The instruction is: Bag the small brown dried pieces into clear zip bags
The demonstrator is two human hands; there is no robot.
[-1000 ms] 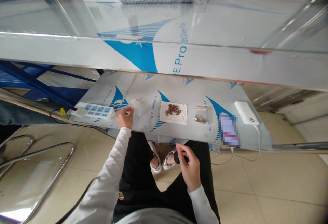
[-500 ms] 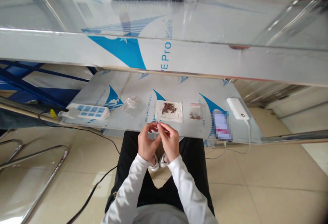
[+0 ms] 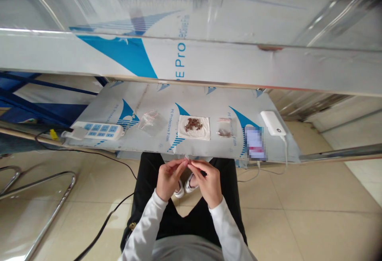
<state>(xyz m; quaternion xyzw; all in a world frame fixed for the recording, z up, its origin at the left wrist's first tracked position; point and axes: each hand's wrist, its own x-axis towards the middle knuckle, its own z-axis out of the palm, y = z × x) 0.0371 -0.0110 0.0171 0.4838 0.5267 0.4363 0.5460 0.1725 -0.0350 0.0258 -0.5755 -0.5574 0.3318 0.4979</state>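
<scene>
Over my lap, just in front of the shelf edge, my left hand (image 3: 170,177) and my right hand (image 3: 208,179) meet at the fingertips. Both pinch a tiny clear piece of plastic (image 3: 187,157), seemingly a small plastic bag; the fingers hide most of it. Beyond them on the shelf lies a white paper square (image 3: 204,134) bearing a heap of small brown pieces (image 3: 193,124). To its right is a small clear zip bag (image 3: 224,127) with similar dark pieces at its bottom. Several clear bags (image 3: 149,121) lie bunched to its left.
A white power strip (image 3: 98,130) lies at the shelf's left end. At the right are a phone (image 3: 254,143) and a white power bank (image 3: 273,123) with cables. An upper shelf (image 3: 209,62) overhangs the back. A black cable (image 3: 104,221) crosses the floor beside a metal chair frame (image 3: 64,197).
My hands have moved down towards my lap, away from the shelf edge, fingertips still together. My right hand has turned outward a little. The view has shifted slightly.
</scene>
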